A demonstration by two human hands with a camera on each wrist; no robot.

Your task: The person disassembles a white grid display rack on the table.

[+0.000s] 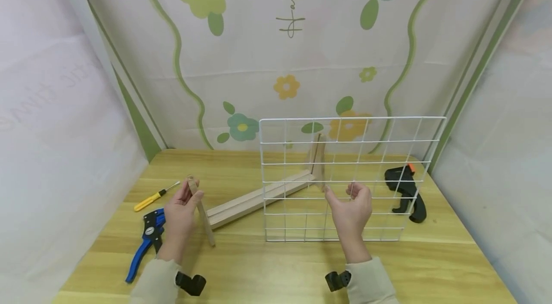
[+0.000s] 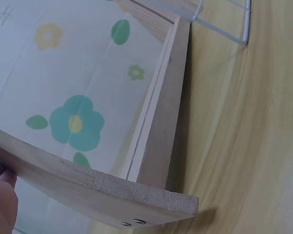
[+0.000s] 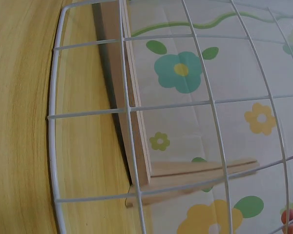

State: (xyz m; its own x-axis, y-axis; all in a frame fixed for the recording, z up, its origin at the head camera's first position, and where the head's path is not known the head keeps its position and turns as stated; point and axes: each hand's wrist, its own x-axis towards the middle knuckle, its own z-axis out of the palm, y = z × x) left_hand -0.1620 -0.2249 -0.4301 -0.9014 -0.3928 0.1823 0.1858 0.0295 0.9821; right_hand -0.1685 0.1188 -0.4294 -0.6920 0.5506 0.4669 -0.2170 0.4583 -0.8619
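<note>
In the head view my left hand (image 1: 178,215) grips the upper part of a wooden end board (image 1: 204,220), thumb on one side and fingers on the other. A long wooden bar (image 1: 258,198) with a lengthwise groove runs from this board to a second wooden upright (image 1: 319,157), forming a frame on the table. Two screw heads (image 2: 139,222) show low on the near board in the left wrist view. My right hand (image 1: 351,215) holds a white wire grid panel (image 1: 353,117) upright by its inner wires. The grid overlaps the frame's far end in the head view.
To the left lie a yellow screwdriver (image 1: 148,201) and a blue-and-black wire stripper (image 1: 141,253). A black clamp-like tool (image 1: 405,191) with an orange tip lies at right, partly behind the grid. Flower-printed cloth walls (image 1: 246,54) enclose the wood-grain table (image 1: 267,270).
</note>
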